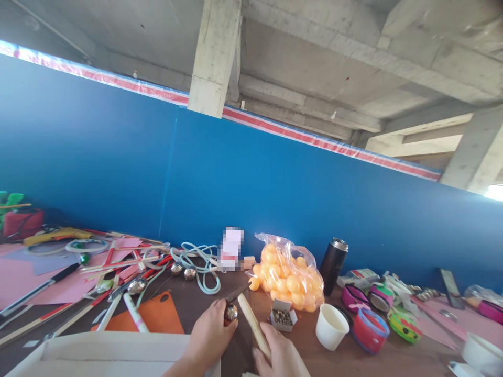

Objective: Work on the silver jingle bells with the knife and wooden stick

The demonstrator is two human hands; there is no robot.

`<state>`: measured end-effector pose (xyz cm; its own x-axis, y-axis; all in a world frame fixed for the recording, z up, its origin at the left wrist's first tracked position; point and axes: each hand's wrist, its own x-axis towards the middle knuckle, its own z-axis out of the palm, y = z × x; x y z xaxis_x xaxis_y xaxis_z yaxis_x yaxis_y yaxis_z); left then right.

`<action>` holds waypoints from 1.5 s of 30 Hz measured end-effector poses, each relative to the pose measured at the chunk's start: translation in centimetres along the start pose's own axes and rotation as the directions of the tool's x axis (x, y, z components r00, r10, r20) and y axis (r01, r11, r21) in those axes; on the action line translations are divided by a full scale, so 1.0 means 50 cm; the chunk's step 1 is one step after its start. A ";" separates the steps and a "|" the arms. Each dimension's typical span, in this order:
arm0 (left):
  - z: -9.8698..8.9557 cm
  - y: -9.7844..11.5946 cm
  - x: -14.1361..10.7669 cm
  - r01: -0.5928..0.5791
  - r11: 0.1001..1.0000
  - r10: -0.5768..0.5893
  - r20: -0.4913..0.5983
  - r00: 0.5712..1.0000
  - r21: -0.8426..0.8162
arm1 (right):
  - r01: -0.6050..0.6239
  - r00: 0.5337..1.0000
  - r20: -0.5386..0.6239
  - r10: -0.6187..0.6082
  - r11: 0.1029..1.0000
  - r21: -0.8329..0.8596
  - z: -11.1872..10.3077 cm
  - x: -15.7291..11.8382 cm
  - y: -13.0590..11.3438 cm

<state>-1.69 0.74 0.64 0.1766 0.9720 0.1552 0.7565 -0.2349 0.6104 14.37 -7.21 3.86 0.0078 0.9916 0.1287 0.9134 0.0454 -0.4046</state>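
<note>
My left hand [211,331] is closed around a shiny metal ball [231,313], which shows between thumb and fingers. From beside that hand a dark, narrow tool [239,292] points away to the right; whether the hand grips it too, I cannot tell. My right hand [281,353] is wrapped round a pale wooden stick [251,320], its end tilted up toward the ball. Just beyond the stick stands a small open box [283,318] of little metal pieces. Behind it lies a clear plastic bag of orange balls [291,284].
A white paper cup [332,327], a black flask [333,266] and colourful wristband-like items [370,329] stand to the right. Leftward lie an orange sheet [161,314], a pale blue cord [204,277], sticks and pink paper [58,290]. A blue partition [275,173] rises behind.
</note>
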 end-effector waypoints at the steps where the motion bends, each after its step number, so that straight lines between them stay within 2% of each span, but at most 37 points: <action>1: -0.001 0.001 0.000 0.003 1.000 -0.003 0.004 1.000 0.000 | 0.000 1.000 0.000 0.000 1.000 0.001 0.000 0.000 0.000; 9: 0.002 -0.003 0.004 -0.001 1.000 0.001 -0.004 1.000 -0.026 | 0.018 0.999 0.027 -0.017 1.000 -0.016 0.007 0.004 0.012; 26: 0.007 -0.006 0.004 -0.008 1.000 0.007 -0.024 1.000 -0.030 | 0.045 0.999 -0.020 -0.045 0.999 -0.004 0.018 0.005 0.025; 45: -0.001 0.000 -0.001 -0.009 1.000 0.009 -0.005 1.000 0.006 | -0.003 0.997 0.073 0.005 0.999 -0.035 0.001 0.004 0.003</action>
<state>-1.73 0.69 0.67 0.1802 0.9697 0.1647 0.7586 -0.2436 0.6043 14.46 -6.99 3.77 -0.0173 0.9981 0.0598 0.9272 0.0384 -0.3726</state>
